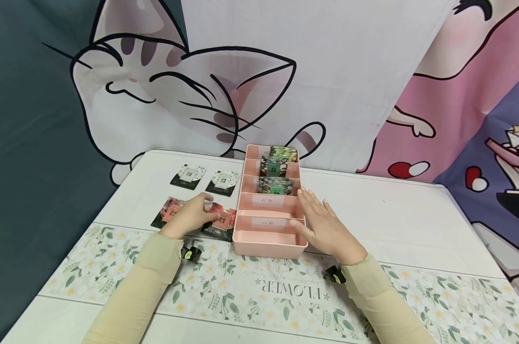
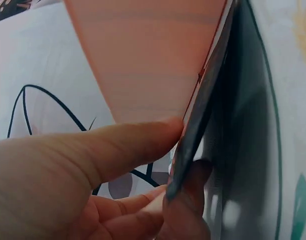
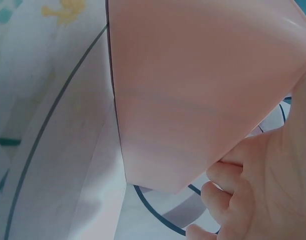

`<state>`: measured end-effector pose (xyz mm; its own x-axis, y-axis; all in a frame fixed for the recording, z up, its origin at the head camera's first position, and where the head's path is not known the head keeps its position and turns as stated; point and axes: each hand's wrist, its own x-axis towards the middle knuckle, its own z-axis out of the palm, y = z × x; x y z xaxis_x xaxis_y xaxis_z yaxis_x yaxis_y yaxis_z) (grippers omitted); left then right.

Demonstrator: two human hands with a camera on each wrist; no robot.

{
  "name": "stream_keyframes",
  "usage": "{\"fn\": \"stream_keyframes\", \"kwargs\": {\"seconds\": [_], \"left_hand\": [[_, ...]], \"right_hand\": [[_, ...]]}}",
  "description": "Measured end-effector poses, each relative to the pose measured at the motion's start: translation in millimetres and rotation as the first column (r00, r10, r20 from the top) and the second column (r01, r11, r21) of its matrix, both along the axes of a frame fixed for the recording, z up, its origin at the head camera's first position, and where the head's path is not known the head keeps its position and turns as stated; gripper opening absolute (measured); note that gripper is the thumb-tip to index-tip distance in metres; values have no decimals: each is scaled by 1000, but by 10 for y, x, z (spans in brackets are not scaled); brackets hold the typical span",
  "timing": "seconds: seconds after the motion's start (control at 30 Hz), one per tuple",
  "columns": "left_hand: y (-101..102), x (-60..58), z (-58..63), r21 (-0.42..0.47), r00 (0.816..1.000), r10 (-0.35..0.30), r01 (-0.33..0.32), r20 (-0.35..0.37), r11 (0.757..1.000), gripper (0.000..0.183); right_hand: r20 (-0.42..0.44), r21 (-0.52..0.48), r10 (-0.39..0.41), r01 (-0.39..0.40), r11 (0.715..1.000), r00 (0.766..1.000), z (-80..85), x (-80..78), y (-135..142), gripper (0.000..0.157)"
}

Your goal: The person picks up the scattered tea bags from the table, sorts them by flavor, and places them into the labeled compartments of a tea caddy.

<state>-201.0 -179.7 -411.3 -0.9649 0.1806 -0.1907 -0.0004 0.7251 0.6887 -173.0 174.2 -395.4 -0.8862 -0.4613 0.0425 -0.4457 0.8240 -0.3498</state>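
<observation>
My left hand [image 1: 189, 216] pinches a red and black tea sachet [image 1: 223, 220] between thumb and fingers, just left of a pink divided box [image 1: 270, 252]. In the left wrist view the sachet [image 2: 205, 105] stands edge-on, its near end between thumb and fingers. My right hand [image 1: 326, 230] touches the box's right rim with its fingers extended, the thumb reaching over the front compartment. The right wrist view shows that hand [image 3: 262, 185] against the pink side wall [image 3: 192, 95]. Green-toned sachets [image 1: 274, 167] sit in the three rear compartments; the two front ones have labels and no sachets.
Left of the box lie another red and black sachet [image 1: 171, 210] and two white and black sachets, one farther left [image 1: 189, 177] and one nearer the box [image 1: 222, 182]. A flower-print strip [image 1: 259, 296] crosses the white table. A cat-print cloth [image 1: 242, 95] hangs behind.
</observation>
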Motion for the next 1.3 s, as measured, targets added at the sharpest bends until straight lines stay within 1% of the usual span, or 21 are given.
{"fn": "stream_keyframes", "kwargs": {"seconds": [0.1, 0.3, 0.43, 0.57, 0.7, 0.83, 0.97, 1.07, 1.17, 1.3], "left_hand": [[-24, -12, 1, 25, 1000, -6, 5, 15, 1000, 54], [-59, -38, -5, 58, 999, -29, 28, 21, 998, 38], [-66, -39, 3, 86, 1000, -21, 19, 18, 996, 32], [-63, -37, 26, 139, 1000, -5, 1, 28, 990, 29], [-69, -30, 68, 188, 999, 13, -21, 42, 982, 27], [-85, -22, 102, 211, 999, 35, -41, 33, 977, 28], [-103, -19, 127, 256, 998, 55, -60, 26, 965, 30], [-109, -30, 131, 279, 998, 66, -66, 9, 958, 31], [-114, -39, 139, 281, 997, 76, -69, -13, 957, 31], [-120, -29, 183, 295, 995, 100, -87, -29, 951, 30]], "right_hand": [[-2, -2, 6, -6, 1000, 1000, 0, -1, 1, 84], [5, -17, 10, -10, 1000, 1000, 4, 2, 3, 83], [8, -17, 9, -9, 1000, 1000, -12, -3, 8, 84], [8, -17, 7, -7, 1000, 1000, -13, -10, 6, 84], [9, -13, 9, -9, 1000, 1000, -15, -16, 6, 84], [6, -13, 16, -16, 1000, 1000, -9, -19, 10, 83], [-1, -11, 23, -23, 1000, 1000, -11, -22, 15, 83], [3, -11, 23, -23, 1000, 1000, -11, -24, 18, 83], [10, -13, 19, -19, 1000, 1000, -3, -26, 17, 83], [12, -13, 19, -19, 1000, 1000, -8, -28, 16, 83]]}}
